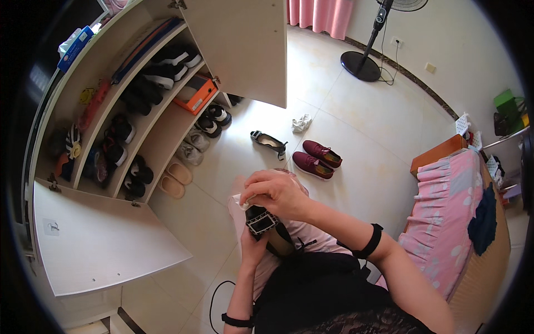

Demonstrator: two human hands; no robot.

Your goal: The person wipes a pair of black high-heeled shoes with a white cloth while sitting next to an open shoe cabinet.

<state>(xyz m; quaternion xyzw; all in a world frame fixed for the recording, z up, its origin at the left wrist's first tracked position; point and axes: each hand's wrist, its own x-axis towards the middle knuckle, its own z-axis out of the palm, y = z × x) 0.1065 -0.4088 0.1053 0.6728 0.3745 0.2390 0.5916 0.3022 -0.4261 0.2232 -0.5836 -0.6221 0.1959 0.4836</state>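
My left hand (253, 247) is closed around a black women's shoe (262, 221) with a rhinestone rectangular buckle, held over my lap. A white cloth or tissue (246, 200) is pinched in my right hand (271, 194), against the shoe's toe. Its fingertips partly cover the cloth. On the floor ahead lies another black shoe with a buckle (269, 142), like the held one. Beside it stands a pair of dark red lace-up shoes (316, 159), and a crumpled white tissue (301, 123) lies behind them.
An open shoe cabinet (154, 125) holds many shoes at the left, its lower door (112, 238) swung outward. Beige slippers (176, 178) and several shoes line its base. A standing fan (361, 66) is at the far wall; a bed with pink bedding (442, 217) stands at the right.
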